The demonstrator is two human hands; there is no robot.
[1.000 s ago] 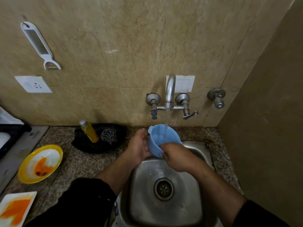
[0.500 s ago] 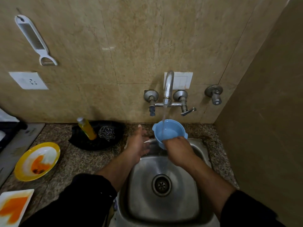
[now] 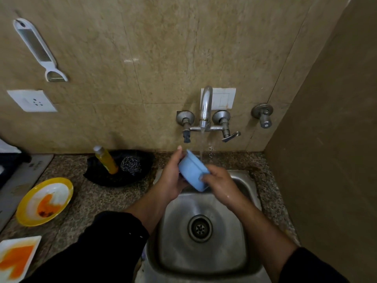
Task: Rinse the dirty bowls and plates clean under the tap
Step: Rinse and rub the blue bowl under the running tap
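Note:
A small blue bowl [image 3: 191, 170] is tipped on its side over the back of the steel sink [image 3: 251, 203], its outside facing me. My left hand [image 3: 172, 176] holds its left side with fingers curled round the rim. My right hand [image 3: 219, 181] grips its lower right edge. Water runs from the wall tap [image 3: 205, 107] in a thin stream just behind the bowl's rim. A yellow-rimmed plate [image 3: 61, 185] smeared with orange sauce lies on the counter at left. A white square plate [image 3: 30, 241] with orange sauce sits at the bottom left corner.
A black dish [image 3: 98, 176] behind the sink's left holds a yellow soap bottle [image 3: 106, 160] and a steel scrubber [image 3: 130, 165]. A stove edge [image 3: 18, 176] lies at far left. A side wall [image 3: 326, 160] closes the right. A peeler [image 3: 38, 50] hangs on the tiled wall.
The bowl, upright and filling under the stream half a second ago, is now tipped over on its side. My left hand, which had let go, is back on the bowl.

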